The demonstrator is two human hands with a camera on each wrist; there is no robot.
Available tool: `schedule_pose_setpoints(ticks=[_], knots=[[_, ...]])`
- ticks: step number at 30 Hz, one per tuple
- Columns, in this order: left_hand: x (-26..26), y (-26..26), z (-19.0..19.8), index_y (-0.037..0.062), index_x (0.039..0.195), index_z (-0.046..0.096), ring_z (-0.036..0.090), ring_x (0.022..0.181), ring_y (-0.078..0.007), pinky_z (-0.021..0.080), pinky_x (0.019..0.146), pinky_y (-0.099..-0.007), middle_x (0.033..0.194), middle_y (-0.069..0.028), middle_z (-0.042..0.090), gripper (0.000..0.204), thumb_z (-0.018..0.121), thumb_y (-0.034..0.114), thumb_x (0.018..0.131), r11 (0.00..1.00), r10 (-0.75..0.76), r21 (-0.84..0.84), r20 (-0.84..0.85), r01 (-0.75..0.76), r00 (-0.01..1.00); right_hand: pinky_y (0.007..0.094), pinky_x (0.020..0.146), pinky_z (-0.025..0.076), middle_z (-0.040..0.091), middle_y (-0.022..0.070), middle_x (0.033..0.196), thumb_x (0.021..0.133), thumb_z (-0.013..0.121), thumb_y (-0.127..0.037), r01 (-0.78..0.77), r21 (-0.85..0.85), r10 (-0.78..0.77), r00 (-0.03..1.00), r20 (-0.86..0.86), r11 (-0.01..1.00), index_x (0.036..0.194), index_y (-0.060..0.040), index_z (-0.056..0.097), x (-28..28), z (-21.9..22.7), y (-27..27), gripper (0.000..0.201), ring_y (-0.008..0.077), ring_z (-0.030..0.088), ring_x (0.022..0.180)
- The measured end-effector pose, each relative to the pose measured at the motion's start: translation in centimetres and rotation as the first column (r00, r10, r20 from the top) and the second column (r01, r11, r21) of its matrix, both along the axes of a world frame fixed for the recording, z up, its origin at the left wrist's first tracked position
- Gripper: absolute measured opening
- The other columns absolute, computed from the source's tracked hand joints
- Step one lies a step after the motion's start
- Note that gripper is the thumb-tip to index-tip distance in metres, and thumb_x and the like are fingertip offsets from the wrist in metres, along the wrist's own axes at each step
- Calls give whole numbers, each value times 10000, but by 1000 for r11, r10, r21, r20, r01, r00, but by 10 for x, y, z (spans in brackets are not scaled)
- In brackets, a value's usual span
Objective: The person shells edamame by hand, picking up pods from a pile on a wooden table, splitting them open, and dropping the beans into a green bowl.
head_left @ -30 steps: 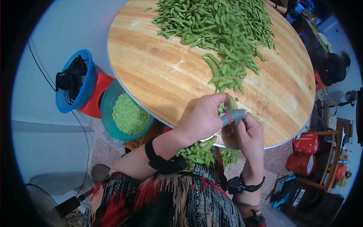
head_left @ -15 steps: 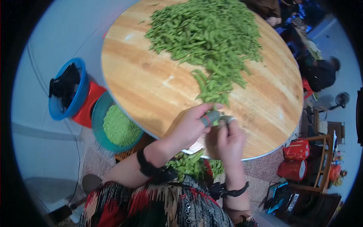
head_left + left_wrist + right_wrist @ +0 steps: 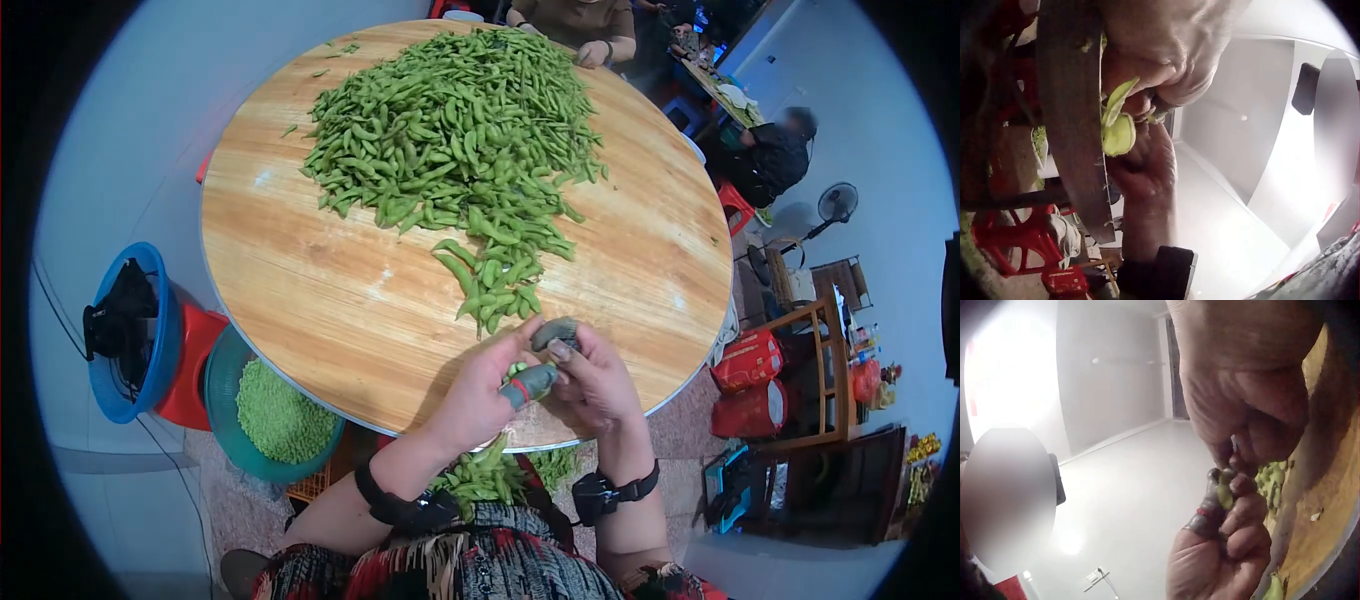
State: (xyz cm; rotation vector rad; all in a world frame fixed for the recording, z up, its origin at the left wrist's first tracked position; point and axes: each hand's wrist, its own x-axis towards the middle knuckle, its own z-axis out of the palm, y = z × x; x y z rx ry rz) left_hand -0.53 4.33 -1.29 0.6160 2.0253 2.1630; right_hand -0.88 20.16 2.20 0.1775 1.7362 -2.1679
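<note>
In the head view both hands meet over the near edge of the round table. My left hand (image 3: 478, 398) has a grey cover with a red band on its thumb. It pinches a green soybean pod (image 3: 1225, 490) between thumb and fingers. Against it, the curled fingers of my right hand (image 3: 603, 388) grip at the pod's end; a grey cover (image 3: 556, 333) shows there too. Their fingertips partly hide the pod. Pale green pod pieces (image 3: 1119, 135) hang beside the hands in the left wrist view. A large heap of soybean pods (image 3: 450, 130) trails toward my fingers.
Left of the wooden table (image 3: 310, 300), a teal basin (image 3: 222, 385) holds shelled beans (image 3: 283, 412). A blue basin (image 3: 105, 375) stands beside it. More pods (image 3: 485, 475) lie below the table edge at my lap. Another person (image 3: 580, 25) sits across the table.
The head view has tilted up, showing more of the far table. My hands have drawn close together, and the pod that stuck up between them is now mostly covered.
</note>
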Motion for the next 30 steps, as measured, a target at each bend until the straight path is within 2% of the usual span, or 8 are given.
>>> schedule_pose_setpoints(ticks=[3, 8, 10, 11, 22, 28, 29, 30], knots=[[2, -6, 16, 106, 1357, 361, 368, 576, -26, 242, 460, -128, 918, 17, 521, 575, 514, -47, 825, 785, -413, 620, 512, 9, 754, 145, 403, 301, 484, -61, 670, 844, 613, -157, 26, -104, -28, 1000, -12, 994, 981, -79, 512, 2, 5, -4, 187, 14, 415, 492], [-3, -9, 1, 93, 1333, 405, 460, 628, -57, 355, 505, -158, 978, 8, 550, 551, 495, -70, 815, 578, -558, 816, 376, 22, 740, 144, 390, 290, 488, -47, 677, 839, 609, -138, 95, -87, -102, 991, -86, 992, 981, -73, 503, 3, 8, -17, 189, 15, 400, 476], [0, 1, 7, 70, 1319, 426, 560, 756, -121, 457, 661, -232, 1047, -12, 571, 556, 499, -99, 794, 910, -26, 414, 72, -6, 997, 146, 376, 263, 484, -45, 670, 837, 609, -132, 135, -39, -137, 988, -74, 990, 976, -74, 505, 2, 10, -15, 184, 14, 367, 449], [4, -1, 14, 66, 1284, 471, 591, 880, -171, 454, 799, -289, 1057, -64, 600, 555, 507, -121, 762, 937, 43, 348, -8, -37, 999, 150, 364, 235, 478, -46, 647, 838, 600, -116, 114, -100, -118, 993, -33, 988, 966, -74, 506, 3, 16, -16, 164, 11, 328, 421], [6, 2, 13, 18, 1042, 576, 627, 800, -236, 481, 710, -303, 907, -140, 622, 298, 526, -65, 759, 982, 162, 139, -264, -129, 951, 149, 320, 216, 426, -51, 573, 861, 560, -120, 341, -397, -299, 940, 165, 852, 866, -92, 493, 22, -4, -22, 73, 5, 295, 383], [10, -11, 7, 51, 982, 532, 563, 696, -148, 451, 600, -279, 840, -74, 592, 223, 519, -41, 779, 990, 130, -67, 75, -125, 989, 147, 341, 220, 396, -55, 572, 877, 539, -132, 442, -405, -483, 875, -1, 801, 922, -82, 505, 26, -12, -6, 75, 4, 278, 396], [15, -21, 10, 77, 1006, 530, 538, 733, -99, 439, 599, -250, 849, -36, 570, 273, 514, -60, 770, 993, 118, -5, 224, -120, 967, 157, 364, 252, 430, -53, 590, 870, 547, -137, 309, -302, -365, 919, -151, 902, 982, -62, 533, 33, -8, 10, 135, 12, 326, 415], [24, -35, 20, 97, 1030, 529, 510, 699, -71, 410, 551, -208, 839, -12, 546, 319, 495, -83, 768, 964, 266, -14, -40, -267, 963, 157, 364, 252, 430, -53, 590, 870, 547, -137, 297, -307, -355, 922, -154, 904, 982, -62, 533, 40, 0, 21, 135, 12, 326, 415]])
